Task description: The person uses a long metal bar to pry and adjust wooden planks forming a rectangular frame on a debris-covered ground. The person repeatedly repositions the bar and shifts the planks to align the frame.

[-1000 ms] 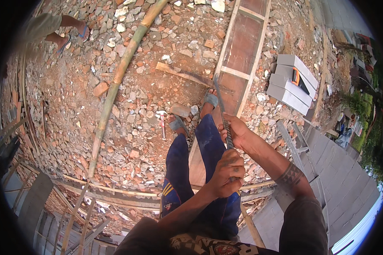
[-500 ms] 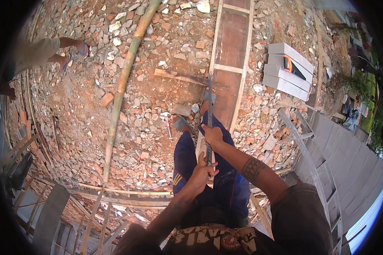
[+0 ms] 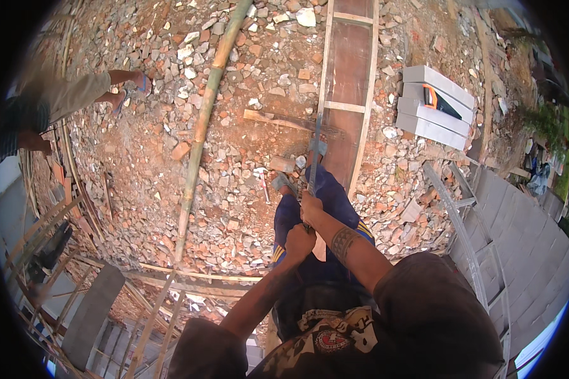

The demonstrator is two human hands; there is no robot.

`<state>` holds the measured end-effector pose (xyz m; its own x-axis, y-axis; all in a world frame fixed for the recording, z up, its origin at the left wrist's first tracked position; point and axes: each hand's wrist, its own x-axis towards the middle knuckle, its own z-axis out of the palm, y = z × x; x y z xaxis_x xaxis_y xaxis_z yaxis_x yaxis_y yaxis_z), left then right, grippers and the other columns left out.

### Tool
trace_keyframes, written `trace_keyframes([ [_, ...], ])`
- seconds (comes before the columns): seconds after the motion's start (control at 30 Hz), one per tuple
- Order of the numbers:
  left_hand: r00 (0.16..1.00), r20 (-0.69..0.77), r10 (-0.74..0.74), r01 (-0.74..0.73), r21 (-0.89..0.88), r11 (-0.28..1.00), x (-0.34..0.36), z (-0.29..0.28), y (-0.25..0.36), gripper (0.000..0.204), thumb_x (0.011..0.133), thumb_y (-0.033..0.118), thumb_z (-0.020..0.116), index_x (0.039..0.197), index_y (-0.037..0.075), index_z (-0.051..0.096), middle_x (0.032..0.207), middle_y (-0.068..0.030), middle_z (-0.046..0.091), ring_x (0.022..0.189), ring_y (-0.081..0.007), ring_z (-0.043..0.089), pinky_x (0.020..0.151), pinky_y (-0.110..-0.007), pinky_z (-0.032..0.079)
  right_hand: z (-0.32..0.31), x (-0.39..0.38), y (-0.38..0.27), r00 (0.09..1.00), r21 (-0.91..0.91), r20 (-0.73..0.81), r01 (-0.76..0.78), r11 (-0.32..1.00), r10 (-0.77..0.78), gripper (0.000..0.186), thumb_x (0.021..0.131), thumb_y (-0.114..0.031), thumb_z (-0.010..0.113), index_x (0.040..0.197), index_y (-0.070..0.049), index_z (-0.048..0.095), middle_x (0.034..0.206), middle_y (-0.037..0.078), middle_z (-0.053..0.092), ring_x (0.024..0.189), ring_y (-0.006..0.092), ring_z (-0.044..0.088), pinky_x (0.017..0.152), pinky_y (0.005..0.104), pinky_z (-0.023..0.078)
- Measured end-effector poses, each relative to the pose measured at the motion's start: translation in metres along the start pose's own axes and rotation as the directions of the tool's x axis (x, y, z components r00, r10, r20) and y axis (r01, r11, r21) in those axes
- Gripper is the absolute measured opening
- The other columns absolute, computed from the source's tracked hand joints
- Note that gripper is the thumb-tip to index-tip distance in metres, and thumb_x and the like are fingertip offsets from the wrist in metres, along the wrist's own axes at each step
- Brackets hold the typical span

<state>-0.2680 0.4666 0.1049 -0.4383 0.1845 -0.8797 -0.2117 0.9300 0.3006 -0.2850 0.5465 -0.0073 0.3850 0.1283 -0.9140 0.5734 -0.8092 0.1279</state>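
Observation:
Both of my hands are closed around a long, ribbed metal bar [image 3: 314, 158] that points away from me between my legs. My left hand [image 3: 299, 242] grips its near end, close to my lap. Just beyond, my right hand [image 3: 310, 207] wraps the shaft. The bar's far tip lies over the left rail of a long wood-framed brown panel [image 3: 351, 60], where a short rough plank [image 3: 275, 120] meets it. My shoes [image 3: 284, 183] are beside the bar, near a loose brick [image 3: 282, 164].
A hammer [image 3: 264, 184] lies on the rubble left of my feet. Farther left runs a bamboo pole [image 3: 202, 126], with another person [image 3: 85, 95] beyond. On the right, a handsaw [image 3: 446, 103] rests on stacked grey blocks [image 3: 427, 129], near a metal frame [image 3: 458, 221] and grey block wall [image 3: 525, 221].
My right hand has drawn back along the bar, close to my left hand. The other person at left shows farther into view, and the whole view has shifted slightly.

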Motion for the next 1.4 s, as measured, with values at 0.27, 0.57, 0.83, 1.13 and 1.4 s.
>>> trace_keyframes([
  [0.27,0.992,0.007,0.127,-0.126,-0.044,0.991,0.002,0.02,-0.032,0.032,0.087,0.024,0.061,0.084,-0.008,0.065,0.083,-0.0309,0.066,0.084,-0.0481,0.066,0.075,-0.054,0.052,-0.006,0.006,0.022,0.991,-0.114,-0.03,0.126,0.985,-0.131,0.051,0.092,-0.045,0.066,0.069,0.001,0.057,0.055,0.007,0.052,0.041,0.0166,0.045,0.038,0.0358,0.034],
  [0.57,0.976,-0.027,0.214,-0.213,0.04,0.976,0.001,0.033,-0.079,0.03,0.088,0.021,0.059,0.088,-0.008,0.064,0.081,-0.0332,0.064,0.082,-0.0485,0.065,0.075,-0.055,0.051,0.016,0.085,0.081,0.938,-0.274,-0.168,0.25,0.928,-0.303,0.044,0.091,-0.034,0.067,0.092,0.01,0.067,0.078,0.018,0.068,0.058,0.0237,0.064,0.049,0.0401,0.048],
  [0.83,0.994,0.01,0.111,-0.111,0.021,0.994,0.029,0.121,-0.208,0.029,0.09,0.029,0.057,0.095,0.001,0.06,0.084,-0.0292,0.066,0.083,-0.0499,0.064,0.073,-0.058,0.051,0.029,0.155,0.181,0.926,-0.246,-0.145,0.307,0.919,-0.348,0.037,0.088,-0.031,0.064,0.094,0.005,0.068,0.074,0.02,0.068,0.069,0.0312,0.068,0.063,0.043,0.054],
  [1.13,0.977,0.16,-0.141,0.151,-0.055,0.987,0.094,0.242,-0.322,0.045,0.09,0.044,0.06,0.108,0.003,0.062,0.093,-0.0228,0.07,0.094,-0.0456,0.066,0.08,-0.053,0.051,0.037,0.275,0.268,0.856,-0.367,-0.197,0.387,0.846,-0.478,0.048,0.082,-0.039,0.065,0.092,0.008,0.069,0.09,0.03,0.067,0.093,0.0453,0.065,0.088,0.0501,0.049],
  [1.4,0.968,0.21,-0.14,0.141,0.01,0.99,0.202,0.224,-0.387,0.043,0.09,0.046,0.056,0.091,0.005,0.071,0.087,-0.0205,0.071,0.088,-0.0407,0.069,0.075,-0.048,0.052,0.121,0.349,0.271,0.894,-0.124,-0.161,0.402,0.907,-0.418,0.031,0.083,-0.027,0.066,0.068,-0.002,0.055,0.051,0.007,0.048,0.041,0.0205,0.048,0.042,0.0392,0.038],
])
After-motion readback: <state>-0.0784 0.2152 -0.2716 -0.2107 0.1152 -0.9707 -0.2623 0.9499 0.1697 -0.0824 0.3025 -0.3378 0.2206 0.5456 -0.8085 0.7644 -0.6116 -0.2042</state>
